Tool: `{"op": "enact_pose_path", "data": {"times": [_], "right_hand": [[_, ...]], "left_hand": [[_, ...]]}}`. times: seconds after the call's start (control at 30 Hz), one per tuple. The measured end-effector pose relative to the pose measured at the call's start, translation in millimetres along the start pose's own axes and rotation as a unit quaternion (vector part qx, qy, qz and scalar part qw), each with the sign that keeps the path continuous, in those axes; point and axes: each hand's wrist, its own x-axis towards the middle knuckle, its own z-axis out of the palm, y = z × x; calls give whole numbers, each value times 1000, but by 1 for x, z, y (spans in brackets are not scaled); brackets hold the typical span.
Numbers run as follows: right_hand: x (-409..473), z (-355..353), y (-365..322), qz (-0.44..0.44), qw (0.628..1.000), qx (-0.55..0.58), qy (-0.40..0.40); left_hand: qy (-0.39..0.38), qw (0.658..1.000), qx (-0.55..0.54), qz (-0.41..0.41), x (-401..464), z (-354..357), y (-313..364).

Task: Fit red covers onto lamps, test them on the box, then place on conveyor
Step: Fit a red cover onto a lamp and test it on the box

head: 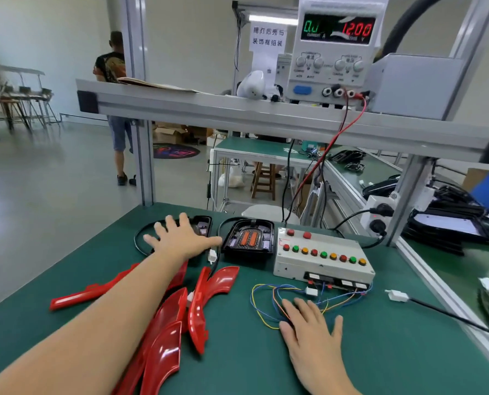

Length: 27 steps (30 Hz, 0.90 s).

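My left hand [180, 238] was stretched far out over the green table [380, 352], fingers spread wide and nearly straight, gripping nothing. Its palm lay over a black lamp housing [202, 225]; only the housing's corner showed at two o'clock of my knuckles, so I could not tell how firmly I pressed it. A black cable [140, 232] looped round at nine o'clock of that hand.

Under my forearm and at six o'clock of the hand lay the red covers [200, 303]: glossy, curved, blade-like plastic shells, heaped and overlapping, one long strip [83, 295] running off toward eight o'clock. None touched my fingers.

At three o'clock of my left hand sat a second lamp [247, 240], a black rounded shell lying open with two orange oblong inserts on a dotted panel inside. A small white connector [212, 255] rested between it and my thumb.

Next came the test box [323, 258], a scuffed pale grey casing with a row of red, green and amber round buttons, just beside the lamp. Thin blue, yellow and orange wires [266, 303] spilled from its front edge.

My right hand [313, 334] lay flat at six o'clock of the box, fingers relaxed and splayed, resting on those loose wires, holding nothing. Another white plug [397, 295] on a black lead lay at two o'clock of it.

At far right ran the conveyor [360, 172], carrying black parts. On the aluminium shelf [237, 109] above stood a power supply [334, 52], red digits reading 12.00.
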Motion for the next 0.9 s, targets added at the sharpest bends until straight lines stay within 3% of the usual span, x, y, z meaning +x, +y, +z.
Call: {"op": "enact_pose_path", "data": {"times": [0.17, 0.3, 0.47, 0.57, 0.7, 0.9], "right_hand": [[1, 1, 1, 0, 1000, 5, 4], [1, 1, 2, 1, 1000, 11, 6], [1, 1, 3, 2, 1000, 23, 11], [1, 1, 2, 2, 1000, 26, 14], [2, 1, 2, 1, 999, 34, 14], [2, 0, 5, -2, 998, 56, 16]], "left_hand": [[-53, 996, -40, -68, 21, 3, -16], [-80, 984, -138, -85, 34, 9, -19], [-61, 989, -99, -94, 39, 16, -20], [-87, 984, -134, -79, 43, 17, -22], [-47, 987, -128, -80, 41, 20, -18], [15, 973, -214, -90, 37, 13, -14]]}}
